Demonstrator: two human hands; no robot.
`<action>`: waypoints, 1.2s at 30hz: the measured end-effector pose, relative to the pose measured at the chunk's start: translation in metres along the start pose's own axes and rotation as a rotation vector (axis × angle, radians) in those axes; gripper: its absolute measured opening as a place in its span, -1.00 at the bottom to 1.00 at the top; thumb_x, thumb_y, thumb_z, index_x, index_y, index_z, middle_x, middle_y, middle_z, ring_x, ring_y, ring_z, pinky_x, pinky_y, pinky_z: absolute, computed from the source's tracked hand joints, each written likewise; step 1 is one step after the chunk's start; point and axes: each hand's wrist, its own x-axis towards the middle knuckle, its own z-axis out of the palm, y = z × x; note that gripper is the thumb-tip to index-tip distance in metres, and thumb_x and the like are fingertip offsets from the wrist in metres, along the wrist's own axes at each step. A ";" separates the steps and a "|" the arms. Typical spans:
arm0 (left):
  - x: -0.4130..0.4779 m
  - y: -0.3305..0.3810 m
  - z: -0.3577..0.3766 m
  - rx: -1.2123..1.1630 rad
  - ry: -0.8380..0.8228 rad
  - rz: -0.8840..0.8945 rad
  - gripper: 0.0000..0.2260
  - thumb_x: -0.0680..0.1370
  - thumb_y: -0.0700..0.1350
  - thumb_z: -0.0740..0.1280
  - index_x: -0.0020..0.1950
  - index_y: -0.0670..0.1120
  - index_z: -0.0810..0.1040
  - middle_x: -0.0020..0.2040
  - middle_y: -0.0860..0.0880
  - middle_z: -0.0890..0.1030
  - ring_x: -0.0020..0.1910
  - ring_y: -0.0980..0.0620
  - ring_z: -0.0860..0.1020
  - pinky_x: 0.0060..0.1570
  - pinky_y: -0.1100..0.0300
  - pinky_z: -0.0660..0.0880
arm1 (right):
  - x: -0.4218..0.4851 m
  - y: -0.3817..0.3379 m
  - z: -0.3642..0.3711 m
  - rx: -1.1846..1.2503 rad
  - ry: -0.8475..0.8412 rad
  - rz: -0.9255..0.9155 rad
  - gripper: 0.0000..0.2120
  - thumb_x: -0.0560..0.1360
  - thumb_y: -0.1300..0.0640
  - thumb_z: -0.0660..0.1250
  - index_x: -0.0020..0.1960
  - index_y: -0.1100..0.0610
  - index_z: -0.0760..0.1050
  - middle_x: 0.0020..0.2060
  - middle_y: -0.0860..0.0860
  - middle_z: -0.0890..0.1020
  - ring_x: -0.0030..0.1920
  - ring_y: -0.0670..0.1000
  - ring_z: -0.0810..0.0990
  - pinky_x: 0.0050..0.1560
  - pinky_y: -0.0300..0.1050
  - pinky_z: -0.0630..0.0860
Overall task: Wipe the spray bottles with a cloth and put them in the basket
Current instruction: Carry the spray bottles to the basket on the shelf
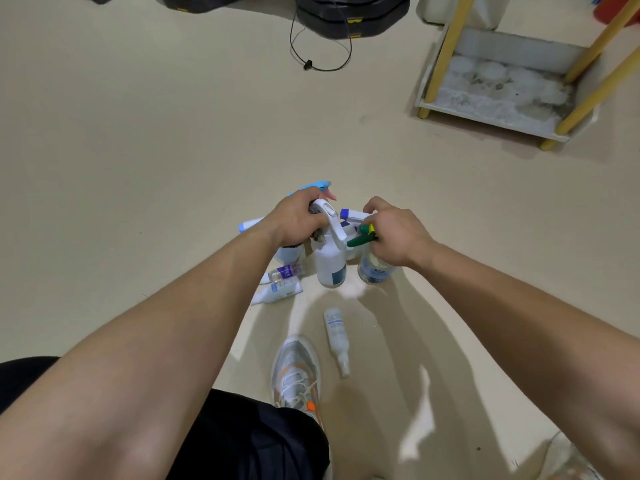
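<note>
A cluster of spray bottles stands on the beige floor ahead of me. My left hand (297, 220) is closed around the white trigger head of a white spray bottle (330, 266); a dark scrap, possibly a cloth, shows under its palm. My right hand (394, 233) grips the green-and-yellow trigger head of a clear spray bottle (374, 270). Behind them show a light-blue trigger head (317, 186) and a blue-capped nozzle (348, 213). A clear slim bottle (336, 336) lies on its side nearer me. No basket is plainly visible; a white rim behind the bottles is mostly hidden.
Small bottles and a white tube (277, 292) lie left of the cluster. My sneaker (296, 372) is just below them. A yellow-legged shelf unit (502, 81) stands at the right rear. Black cases (349, 15) and a loose cable (311, 60) are at the back.
</note>
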 end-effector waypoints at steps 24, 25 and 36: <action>0.088 0.238 -0.017 0.059 0.066 0.204 -0.94 0.51 -0.12 0.36 -0.09 -0.09 0.54 -0.26 -0.06 0.56 -0.35 -0.08 0.46 -0.41 0.14 0.41 | -0.034 0.118 -0.204 0.067 0.429 0.458 -0.77 0.44 0.19 0.41 -0.03 0.10 0.36 -0.18 0.03 0.51 -0.23 0.17 0.47 -0.37 -0.08 0.28; 0.097 0.247 -0.020 0.074 0.042 0.218 -0.94 0.51 -0.12 0.37 -0.08 -0.09 0.54 -0.26 -0.04 0.57 -0.32 -0.08 0.49 -0.39 0.12 0.44 | -0.030 0.126 -0.210 0.063 0.425 0.459 -0.77 0.44 0.19 0.40 -0.02 0.10 0.37 -0.18 0.03 0.52 -0.24 0.17 0.47 -0.40 -0.08 0.27; 0.062 0.449 -0.160 0.001 -0.004 0.249 -0.94 0.51 -0.09 0.38 -0.04 -0.03 0.57 -0.21 -0.01 0.62 -0.17 -0.12 0.60 -0.17 0.00 0.56 | -0.083 0.119 -0.463 0.067 0.370 0.523 -0.78 0.43 0.30 0.28 0.03 0.14 0.56 -0.05 -0.03 0.42 -0.23 0.11 0.48 -0.34 -0.04 0.38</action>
